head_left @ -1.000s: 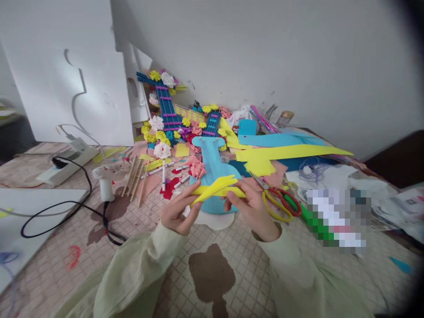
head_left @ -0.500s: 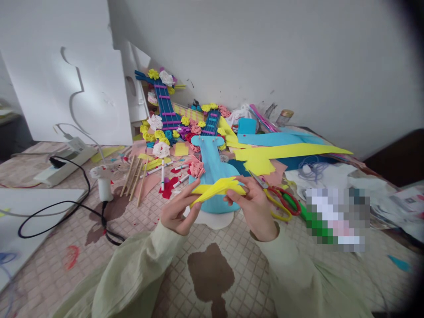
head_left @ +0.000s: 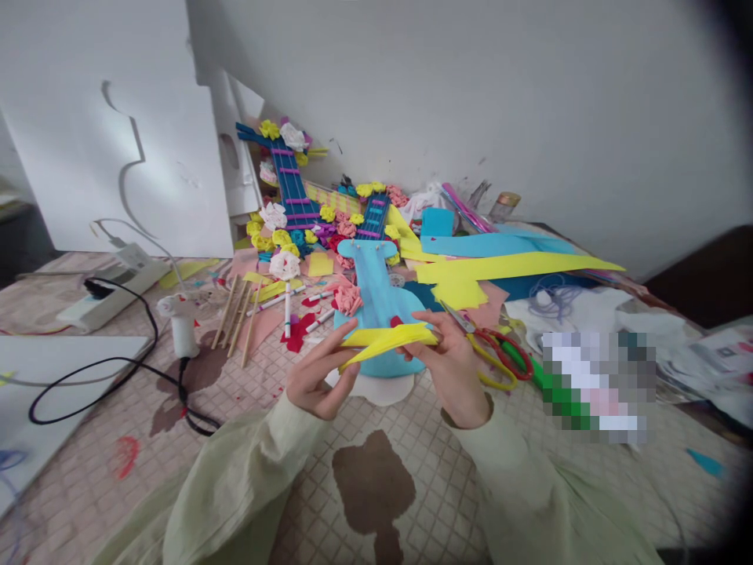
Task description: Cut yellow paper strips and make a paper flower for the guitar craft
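Both my hands hold a folded strip of yellow paper (head_left: 385,340) above the table. My left hand (head_left: 318,377) pinches its left end between thumb and fingers. My right hand (head_left: 450,361) grips the right end, fingers closed over the fold. Just behind the strip lies a light-blue guitar-shaped cutout (head_left: 380,302) on a white base. Scissors (head_left: 494,353) with red and yellow handles lie right beside my right hand.
Paper flowers and a dark-blue guitar model (head_left: 291,188) are piled at the back by the wall. Yellow and blue paper sheets (head_left: 500,263) spread to the right. A glue gun (head_left: 182,326), black cable, power strip (head_left: 111,294), wooden sticks (head_left: 238,314) and markers lie left.
The yellow strip's spread points have been pressed flatter between my hands. The camera view has shifted slightly; my hands stay in nearly the same place.
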### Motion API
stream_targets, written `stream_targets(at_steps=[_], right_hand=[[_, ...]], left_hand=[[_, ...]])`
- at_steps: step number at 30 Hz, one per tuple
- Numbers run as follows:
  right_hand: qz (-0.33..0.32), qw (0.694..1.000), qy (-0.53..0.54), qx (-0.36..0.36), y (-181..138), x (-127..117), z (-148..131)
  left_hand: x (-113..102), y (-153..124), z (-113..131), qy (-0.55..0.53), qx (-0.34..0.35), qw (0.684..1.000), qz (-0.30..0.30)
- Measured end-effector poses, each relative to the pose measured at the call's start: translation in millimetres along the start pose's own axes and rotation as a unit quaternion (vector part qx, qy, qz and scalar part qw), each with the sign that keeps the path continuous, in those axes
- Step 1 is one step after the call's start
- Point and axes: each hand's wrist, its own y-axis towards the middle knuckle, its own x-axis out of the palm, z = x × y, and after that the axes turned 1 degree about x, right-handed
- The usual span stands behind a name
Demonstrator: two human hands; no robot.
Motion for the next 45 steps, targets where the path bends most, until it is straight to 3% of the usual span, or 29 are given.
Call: stream_targets(at_steps=[13, 19, 29, 38, 41, 45], right_hand=[[-0.033, 0.992, -0.110, -0.050, -2, -1, 1], [-0.008, 0.994, -0.092, -0.052, -2, 0, 1], [-0.005, 0.995, -0.083, -0.051, -2, 0, 2], [-0.010, 0.994, -0.099, -0.053, -1, -3, 0], [-0.020, 0.997, -0.067, -0.032, 0, -1, 0], [-0.034, 0.998, 0.017, 0.051, -3, 8, 7]], left_hand=[[3, 5, -6, -0.049, -0.089, 0.995, 0.016], [7, 4, -3, -0.075, -0.115, 0.990, 0.037], [6, 6, -2, -0.079, -0.119, 0.989, 0.021], [12, 4, -5, -0.131, -0.233, 0.963, 0.041], [11, 4, -9, -0.132, -0.244, 0.959, 0.053], [8, 5, -11, -0.134, -0.251, 0.956, 0.072]])
